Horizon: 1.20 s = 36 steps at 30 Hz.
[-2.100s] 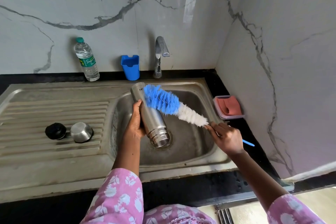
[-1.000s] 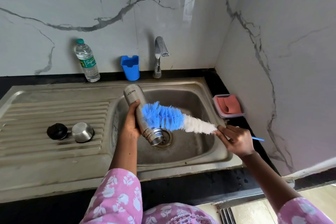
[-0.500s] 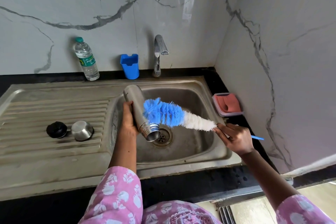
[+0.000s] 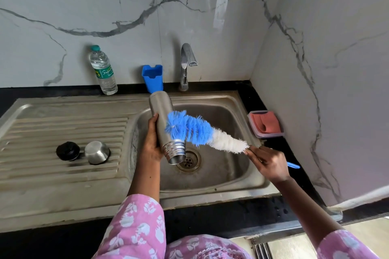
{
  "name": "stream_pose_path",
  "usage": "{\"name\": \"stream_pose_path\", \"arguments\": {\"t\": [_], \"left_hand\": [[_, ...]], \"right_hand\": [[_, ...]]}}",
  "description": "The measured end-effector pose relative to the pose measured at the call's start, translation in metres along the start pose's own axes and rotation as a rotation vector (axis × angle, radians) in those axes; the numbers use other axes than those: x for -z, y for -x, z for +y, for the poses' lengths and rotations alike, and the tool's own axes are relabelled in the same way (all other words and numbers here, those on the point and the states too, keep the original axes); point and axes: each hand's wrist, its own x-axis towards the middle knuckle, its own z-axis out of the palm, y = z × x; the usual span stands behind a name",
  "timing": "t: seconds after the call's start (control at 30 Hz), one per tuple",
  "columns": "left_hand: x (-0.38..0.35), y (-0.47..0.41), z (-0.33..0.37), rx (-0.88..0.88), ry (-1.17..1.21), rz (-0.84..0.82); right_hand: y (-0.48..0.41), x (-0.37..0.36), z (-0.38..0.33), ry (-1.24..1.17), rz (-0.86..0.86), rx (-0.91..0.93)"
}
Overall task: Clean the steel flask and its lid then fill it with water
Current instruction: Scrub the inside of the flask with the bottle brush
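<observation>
Over the sink [image 4: 248, 183], left hand [image 4: 150, 145] gripped the flask [image 4: 163, 124], mouth tilted down toward the drain; right hand [image 4: 270, 164] held the brush [image 4: 202, 132], bristles lying across the flask's right side.

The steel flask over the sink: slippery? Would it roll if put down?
Probably slippery: the cylindrical steel flask has a smooth shiny wall, so the left hand wraps round it. Laid sideways it would likely roll, being round. Probably light: its open mouth points down.

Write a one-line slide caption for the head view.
Left hand holds the steel flask mouth-down over the sink; right hand presses a bottle brush against its outside.
</observation>
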Motion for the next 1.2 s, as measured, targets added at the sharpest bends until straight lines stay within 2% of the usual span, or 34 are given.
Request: {"name": "stream_pose_path", "arguments": {"t": [0.17,0.37,0.6,0.8,1.0,1.1,1.2], "left_hand": [[0.000,-0.001,-0.001,-0.013,-0.012,-0.081],[0.005,0.007,-0.002,-0.074,-0.026,-0.067],[0.003,-0.003,0.002,-0.030,-0.061,-0.083],[0.011,0.001,0.001,0.006,-0.137,0.065],[-0.003,0.007,-0.004,-0.030,-0.200,-0.067],[-0.011,0.004,-0.002,0.054,-0.242,-0.036],[-0.012,0.001,-0.002,0.031,-0.291,0.023]], "right_hand": [[-0.006,-0.011,-0.010,-0.005,0.019,-0.052],[0.006,0.006,0.004,-0.078,-0.015,0.024],[-0.011,-0.009,-0.012,0.037,0.048,-0.044],[0.009,0.003,0.006,-0.047,-0.009,0.018],[-0.010,-0.015,-0.009,0.034,0.066,-0.125],[-0.028,-0.026,-0.021,0.091,0.098,-0.211],[-0.034,-0.028,-0.028,0.125,0.092,-0.224]]}}
